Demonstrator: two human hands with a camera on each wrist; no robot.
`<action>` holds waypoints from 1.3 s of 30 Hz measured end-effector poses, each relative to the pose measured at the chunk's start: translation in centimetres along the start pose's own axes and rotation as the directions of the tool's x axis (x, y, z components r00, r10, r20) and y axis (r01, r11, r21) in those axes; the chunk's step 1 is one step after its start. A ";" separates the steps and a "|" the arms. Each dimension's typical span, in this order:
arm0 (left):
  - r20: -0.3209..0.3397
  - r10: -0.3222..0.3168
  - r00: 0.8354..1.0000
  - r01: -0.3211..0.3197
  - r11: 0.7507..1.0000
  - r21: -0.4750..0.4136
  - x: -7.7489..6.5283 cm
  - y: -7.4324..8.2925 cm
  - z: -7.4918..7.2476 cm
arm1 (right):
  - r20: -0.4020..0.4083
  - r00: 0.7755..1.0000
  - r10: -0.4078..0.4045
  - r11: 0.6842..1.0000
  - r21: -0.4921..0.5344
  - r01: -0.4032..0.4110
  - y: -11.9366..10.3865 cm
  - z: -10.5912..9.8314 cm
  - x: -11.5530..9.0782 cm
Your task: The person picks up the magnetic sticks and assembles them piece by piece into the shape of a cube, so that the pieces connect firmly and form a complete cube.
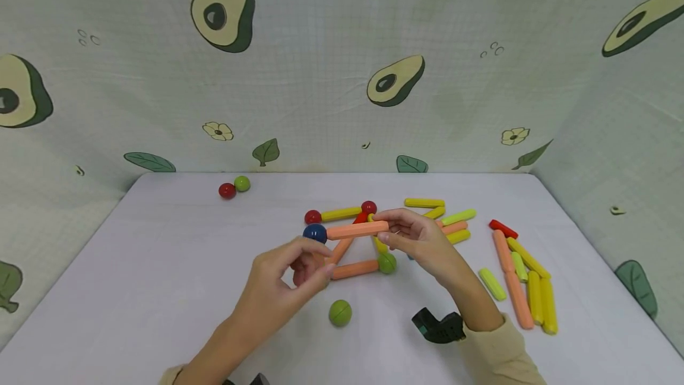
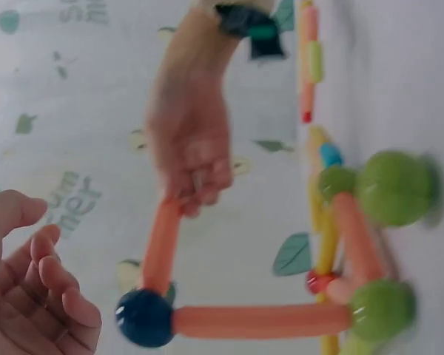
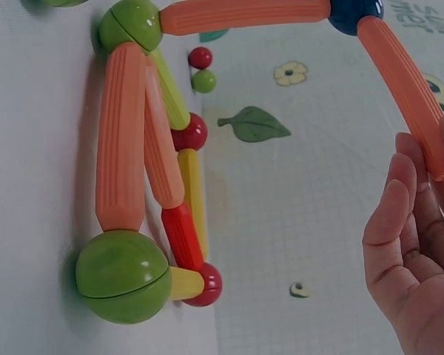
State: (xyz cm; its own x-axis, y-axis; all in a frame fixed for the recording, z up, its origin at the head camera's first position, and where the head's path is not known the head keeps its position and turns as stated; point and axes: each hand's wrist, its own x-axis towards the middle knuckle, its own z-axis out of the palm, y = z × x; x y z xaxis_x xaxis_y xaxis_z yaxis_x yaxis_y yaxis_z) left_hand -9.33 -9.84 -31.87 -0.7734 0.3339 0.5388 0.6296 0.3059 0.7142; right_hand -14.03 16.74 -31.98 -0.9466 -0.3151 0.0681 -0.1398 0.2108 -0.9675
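Head view | orange rod (image 1: 352, 230): ridged, joined to glossy dark-blue ball (image 1: 314, 232) | left hand (image 1: 288, 275) released; right hand (image 1: 419, 242) pinching rod

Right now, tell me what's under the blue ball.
Under the blue ball, an orange rod runs down to a green ball. Both rod ends, where they meet the balls, are covered.

Hand (image 3: 418, 255) pinching orange stick (image 3: 401, 85), blue ball (image 3: 354, 13)
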 end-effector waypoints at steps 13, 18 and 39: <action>0.127 -0.201 0.971 0.176 0.968 0.180 3.2 -1.3 -2.3 | -0.008 1.000 -0.001 1.000 -0.021 0.001 0.1 0.1 -0.1; 0.110 -0.250 0.962 0.220 0.948 0.230 3.1 -1.7 -1.5 | -0.006 1.000 -0.007 1.000 -0.021 0.007 0.1 0.1 -0.1; 0.010 -0.186 0.983 0.181 0.969 0.170 3.1 -2.5 -0.4 | -0.009 1.000 -0.010 1.000 -0.014 0.010 0.2 -0.1 -0.1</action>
State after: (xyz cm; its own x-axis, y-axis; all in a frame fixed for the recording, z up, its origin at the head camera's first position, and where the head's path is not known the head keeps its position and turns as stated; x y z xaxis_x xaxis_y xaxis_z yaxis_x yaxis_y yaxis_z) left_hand -13.35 -9.90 -31.84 -0.8762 0.2801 0.3923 0.4820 0.5088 0.7133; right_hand -13.98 16.87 -32.18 -0.9477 -0.3089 0.0802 -0.1533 0.2201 -0.9634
